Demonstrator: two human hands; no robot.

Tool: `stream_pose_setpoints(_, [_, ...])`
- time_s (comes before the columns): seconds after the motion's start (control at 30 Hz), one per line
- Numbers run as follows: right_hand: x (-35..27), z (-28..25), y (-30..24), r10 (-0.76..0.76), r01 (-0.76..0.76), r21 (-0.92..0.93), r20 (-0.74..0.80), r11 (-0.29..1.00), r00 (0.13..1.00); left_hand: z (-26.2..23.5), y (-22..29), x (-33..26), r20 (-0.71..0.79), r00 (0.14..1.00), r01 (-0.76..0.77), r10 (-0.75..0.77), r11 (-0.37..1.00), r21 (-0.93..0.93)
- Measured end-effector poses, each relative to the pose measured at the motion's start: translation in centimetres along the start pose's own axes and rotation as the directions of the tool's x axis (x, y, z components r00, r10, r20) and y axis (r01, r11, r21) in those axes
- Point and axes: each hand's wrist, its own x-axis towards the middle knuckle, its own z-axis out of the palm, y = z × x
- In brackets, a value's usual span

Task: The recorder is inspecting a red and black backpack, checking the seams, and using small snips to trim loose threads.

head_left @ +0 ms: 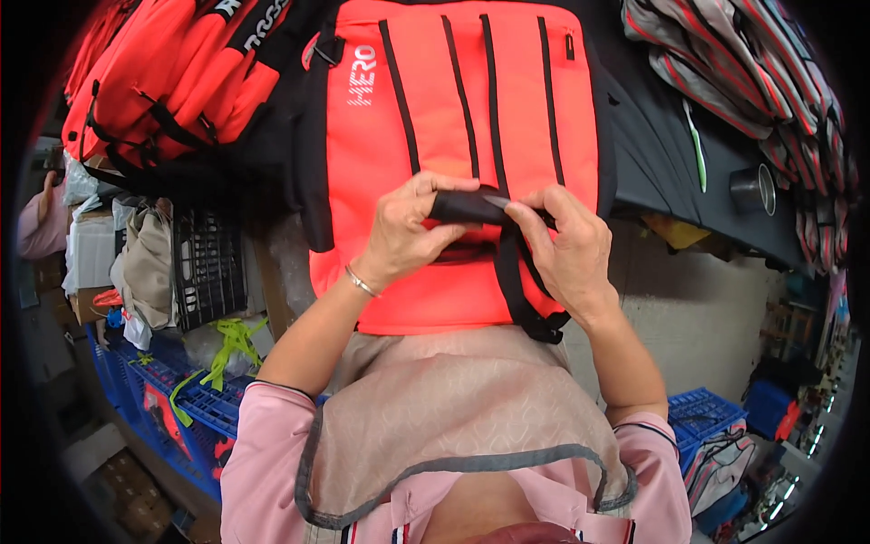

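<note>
A bright coral backpack [362, 208] with black edges and black lines down its front lies before me, its lower end at my lap. My left hand [408, 227] is closed on one end of a black fabric handle [458, 206], thumb below and fingers above. At the handle's other end, my right hand [566, 245] pinches with thumb and forefinger. A small grey pointed piece shows by the right thumb; its kind I cannot make out. Beneath the right hand, black webbing straps [514, 281] hang over the backpack down to a black buckle.
More coral bags [181, 72] are heaped at the far left. Grey striped bags [716, 54] are piled far right, near a metal cup [753, 190] and a green-and-white brush [697, 150] on the black-covered table [648, 172]. Blue crates [213, 408] stand lower left. A person's pink sleeve [41, 227] shows at the left edge.
</note>
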Motion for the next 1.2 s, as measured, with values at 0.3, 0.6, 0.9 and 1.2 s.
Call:
stream_pose_setpoints(0.3, [2.1, -5.1, 7.6, 0.304, -0.248, 0.303, -0.151, 0.92, 0.941, -10.2, 2.0, -4.0, 0.356, 0.934, 0.01, -0.039, 0.996, 0.085])
stream_pose_setpoints(0.6, [3.7, -3.3, 15.9, 0.34, -0.314, 0.13, -0.341, 0.94, 0.876, -13.9, 3.6, 2.9, 0.522, 0.848, -0.153, -0.094, 0.899, 0.41])
stream_pose_setpoints(0.9, [4.7, 0.7, 11.0, 0.345, -0.306, 0.18, -0.262, 0.935, 0.901, -2.7, -7.0, 15.5, 0.006, 1.0, -0.023, 0.024, 0.821, 0.571])
stream_pose_setpoints(1.2, [9.1, -6.0, 22.2, 0.166, -0.276, -0.16, -0.49, 0.948, 0.856, 0.9, -10.7, 15.7, 0.122, 0.992, -0.101, -0.009, 0.509, 0.855])
